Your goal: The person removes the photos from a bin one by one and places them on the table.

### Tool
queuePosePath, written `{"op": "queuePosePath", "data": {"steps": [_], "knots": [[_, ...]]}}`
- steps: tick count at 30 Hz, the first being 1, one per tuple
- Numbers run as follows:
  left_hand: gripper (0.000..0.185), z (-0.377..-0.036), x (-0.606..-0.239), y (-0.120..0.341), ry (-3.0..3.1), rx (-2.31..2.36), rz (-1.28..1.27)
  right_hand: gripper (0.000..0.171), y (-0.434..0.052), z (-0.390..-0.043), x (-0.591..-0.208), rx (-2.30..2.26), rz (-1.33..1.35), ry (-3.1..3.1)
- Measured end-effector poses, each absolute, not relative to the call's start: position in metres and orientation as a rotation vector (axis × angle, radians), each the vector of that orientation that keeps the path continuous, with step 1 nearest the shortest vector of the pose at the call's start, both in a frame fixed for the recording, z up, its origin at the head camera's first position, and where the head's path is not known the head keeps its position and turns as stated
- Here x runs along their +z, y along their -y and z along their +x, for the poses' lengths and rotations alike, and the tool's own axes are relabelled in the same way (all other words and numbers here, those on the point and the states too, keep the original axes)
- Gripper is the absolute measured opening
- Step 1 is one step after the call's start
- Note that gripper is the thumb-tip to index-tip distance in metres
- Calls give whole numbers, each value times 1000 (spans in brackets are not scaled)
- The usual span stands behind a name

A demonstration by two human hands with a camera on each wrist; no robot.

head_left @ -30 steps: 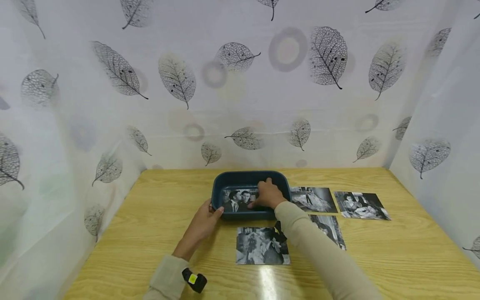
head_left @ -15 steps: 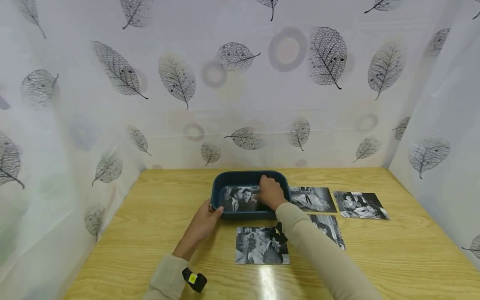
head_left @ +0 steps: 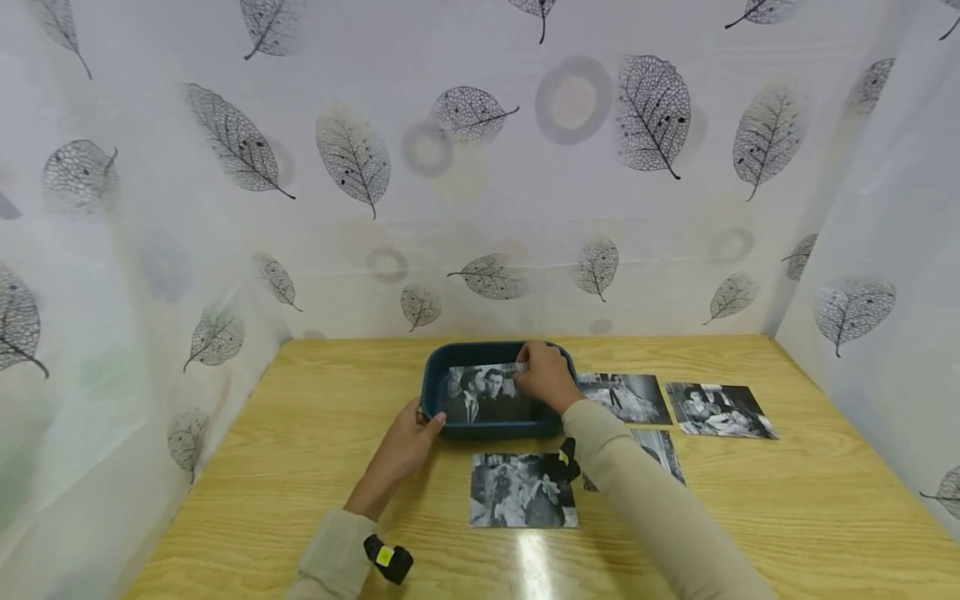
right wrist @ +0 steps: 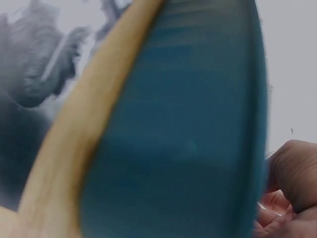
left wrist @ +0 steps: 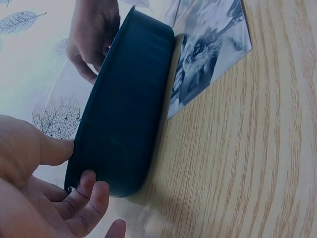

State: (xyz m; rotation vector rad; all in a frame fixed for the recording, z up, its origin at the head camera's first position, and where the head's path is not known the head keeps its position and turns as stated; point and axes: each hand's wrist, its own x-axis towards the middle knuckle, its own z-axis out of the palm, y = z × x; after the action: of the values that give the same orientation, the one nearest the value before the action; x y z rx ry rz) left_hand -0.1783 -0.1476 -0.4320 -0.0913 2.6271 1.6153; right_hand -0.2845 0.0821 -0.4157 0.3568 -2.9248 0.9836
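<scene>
A dark blue plastic box [head_left: 487,431] with rounded corners stands on the table. My left hand [head_left: 405,440] grips its near left corner, the thumb on the rim and the fingers against the outer wall, as the left wrist view also shows. Inside the box, a black-and-white photo [head_left: 486,400] of two people faces up, its far edge raised. My right hand [head_left: 549,379] reaches over the right side and pinches this photo at its upper right corner. In the right wrist view, the box wall [right wrist: 178,124] hides what the right hand [right wrist: 292,193] holds.
One photo [head_left: 523,492] lies on the wooden table [head_left: 300,467] in front of the box. To the right lie two more photos, one [head_left: 626,398] by the box and one [head_left: 722,410] farther out. Another [head_left: 663,450] is partly under the right sleeve [head_left: 637,475].
The right hand has moved from the box's inside up toward the far rim, and the photo's far edge has risen with it. The left hand has kept its hold on the corner.
</scene>
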Motion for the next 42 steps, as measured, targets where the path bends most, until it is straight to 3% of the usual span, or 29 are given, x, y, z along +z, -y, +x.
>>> {"op": "queuePosePath", "data": {"steps": [13,25,42], "knots": [[44,-178,-434,147,-2621,1612,-89,22,-121,-278,-367,1395,334,2841],[46,-176,-433,147,-2596,1599,-70,27,-235,-249,-328,1433,272,2818],[41,-175,-429,148,-2593,1617,-54,35,-387,-204,-365,1407,103,3079]]}}
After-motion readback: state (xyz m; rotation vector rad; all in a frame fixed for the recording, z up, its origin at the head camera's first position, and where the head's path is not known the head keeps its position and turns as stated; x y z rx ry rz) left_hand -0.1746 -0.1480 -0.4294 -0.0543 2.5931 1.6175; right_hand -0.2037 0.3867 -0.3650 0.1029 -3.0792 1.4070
